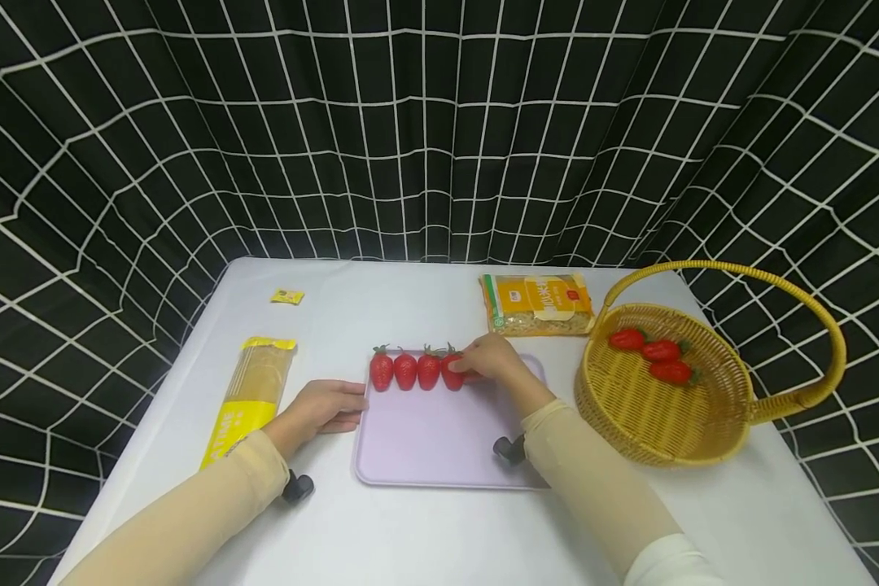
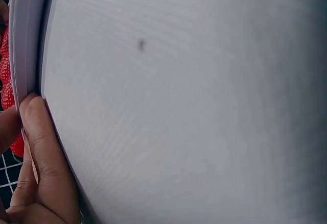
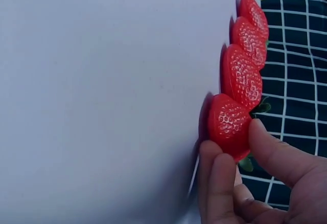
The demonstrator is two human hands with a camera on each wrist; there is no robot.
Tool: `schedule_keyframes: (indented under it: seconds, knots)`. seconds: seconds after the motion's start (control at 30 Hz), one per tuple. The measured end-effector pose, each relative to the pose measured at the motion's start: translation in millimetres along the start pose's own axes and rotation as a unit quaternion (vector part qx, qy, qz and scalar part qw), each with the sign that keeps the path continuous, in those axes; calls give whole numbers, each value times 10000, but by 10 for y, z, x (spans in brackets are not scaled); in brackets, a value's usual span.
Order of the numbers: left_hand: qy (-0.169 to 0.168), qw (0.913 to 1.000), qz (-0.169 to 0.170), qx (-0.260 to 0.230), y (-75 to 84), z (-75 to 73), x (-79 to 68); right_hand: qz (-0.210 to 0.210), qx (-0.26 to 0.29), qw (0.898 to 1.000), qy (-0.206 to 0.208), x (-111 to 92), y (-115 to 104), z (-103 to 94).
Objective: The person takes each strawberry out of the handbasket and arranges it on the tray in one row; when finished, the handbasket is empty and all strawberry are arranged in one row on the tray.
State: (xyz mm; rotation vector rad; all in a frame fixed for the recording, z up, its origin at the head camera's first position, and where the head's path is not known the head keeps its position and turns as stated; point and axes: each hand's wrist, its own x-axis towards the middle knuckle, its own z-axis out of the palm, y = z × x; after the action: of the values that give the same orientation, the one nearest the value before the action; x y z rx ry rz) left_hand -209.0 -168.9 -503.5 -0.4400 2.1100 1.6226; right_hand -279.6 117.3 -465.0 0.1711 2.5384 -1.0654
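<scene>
Across a white surface (image 1: pixel 322 529), the right hand (image 1: pixel 494 358) pinched the row's rightmost strawberry (image 1: pixel 452 381) on a lilac tray (image 1: pixel 439 443), whose edge the left hand (image 1: pixel 325 405) pinched; a sideways slip risked knocking its neighbours (image 1: pixel 429 372).

Head view: tray (image 1: pixel 432 448) partly covered at right by right sleeve (image 1: pixel 593 480); print on upper-left sachet (image 1: pixel 287 298) too small to be read. Left wrist view: strawberries (image 2: pixel 5 71) cut off at left edge.

We take this for a lab-like staged space: black grid curtains (image 1: pixel 403 122) surround three sides of a white-covered table (image 1: pixel 388 305).
</scene>
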Motion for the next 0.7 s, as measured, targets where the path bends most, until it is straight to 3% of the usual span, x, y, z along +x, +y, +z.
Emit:
schedule_keyframes:
  seconds: [0.17, 0.3, 0.43, 0.57, 0.7]
  knots:
    - [-2, 10000, 8, 2, 17, 6, -2, -86, 59, 9998, -167, -11, 23, -79]
    - [-33, 10000, 21, 28, 28, 22, -4, -369, 336, 9980, -377, -126, 101, -340]
    - [-28, 10000, -21, 67, 36, 30, -12, -798, 814, 9877, -1066, -302, 291, -824]
    - [-1, 10000, -42, 63, 41, 26, -26, -1095, 1062, 9677, -2008, -425, 660, -1403]
    - [2, 10000, -31, 64, 42, 20, -27, -1020, 1416, 9576, -2293, -449, 1094, -1922]
